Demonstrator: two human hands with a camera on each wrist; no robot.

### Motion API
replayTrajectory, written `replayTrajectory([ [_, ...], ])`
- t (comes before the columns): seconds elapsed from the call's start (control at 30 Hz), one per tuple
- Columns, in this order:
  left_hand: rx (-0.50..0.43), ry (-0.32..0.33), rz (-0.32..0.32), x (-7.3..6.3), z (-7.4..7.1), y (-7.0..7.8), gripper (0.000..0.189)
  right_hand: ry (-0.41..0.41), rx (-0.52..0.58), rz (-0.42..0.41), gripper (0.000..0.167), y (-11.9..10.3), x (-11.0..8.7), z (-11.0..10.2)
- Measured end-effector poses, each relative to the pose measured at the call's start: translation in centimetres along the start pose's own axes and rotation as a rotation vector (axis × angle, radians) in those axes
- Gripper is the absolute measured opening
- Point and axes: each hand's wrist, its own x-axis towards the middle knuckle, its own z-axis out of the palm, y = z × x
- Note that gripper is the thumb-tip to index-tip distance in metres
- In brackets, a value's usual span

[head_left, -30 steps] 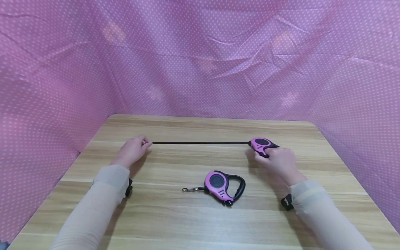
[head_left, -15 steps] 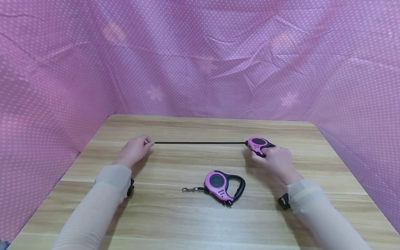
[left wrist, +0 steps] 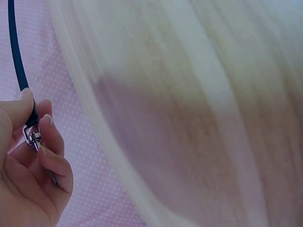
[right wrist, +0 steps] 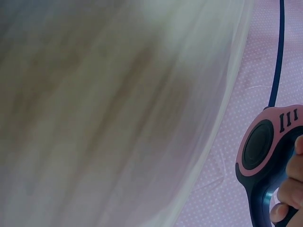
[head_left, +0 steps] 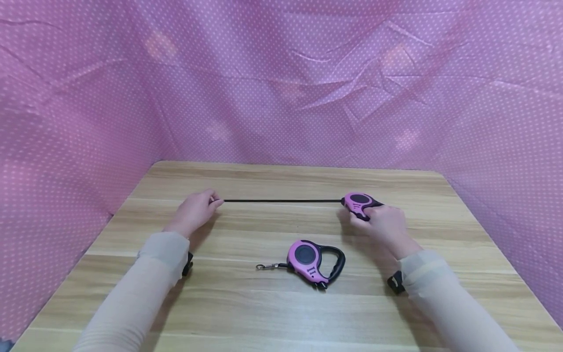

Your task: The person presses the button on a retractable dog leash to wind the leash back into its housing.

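Over the table's right side, my right hand [head_left: 387,226] grips the black handle of a pink retractable dog leash [head_left: 358,201]. In the right wrist view the fingers curl through that handle on the leash [right wrist: 258,144]. A black leash strap [head_left: 281,201] runs straight and taut from the casing across to the left. My left hand [head_left: 193,212] pinches the strap's far end between thumb and fingers. The left wrist view shows a metal clip [left wrist: 34,138] at that end, lying inside the curled fingers, which partly cover it.
A second pink and black retractable leash [head_left: 305,261] lies on the table nearer the front, between the forearms, its metal clip [head_left: 266,267] pointing left. The wooden table [head_left: 220,313] is enclosed by a pink dotted cloth [head_left: 281,88] at the back and sides.
Both hands have moved slightly toward each other, left hand rightward and right hand leftward. The stretch of strap between them has become shorter and stays straight. The second leash has not moved.
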Motion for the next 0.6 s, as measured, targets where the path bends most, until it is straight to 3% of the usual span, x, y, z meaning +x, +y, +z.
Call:
replayTrajectory([
  [0.27,0.013,0.021,0.039,-0.04,-0.12,0.54,0.026,-0.015,0.004,0.011,0.047,0.02,0.38,0.19],
  [0.6,0.005,0.031,0.041,0.20,-0.18,0.85,0.025,-0.026,-0.001,0.015,0.047,-0.32,0.85,-0.01],
])
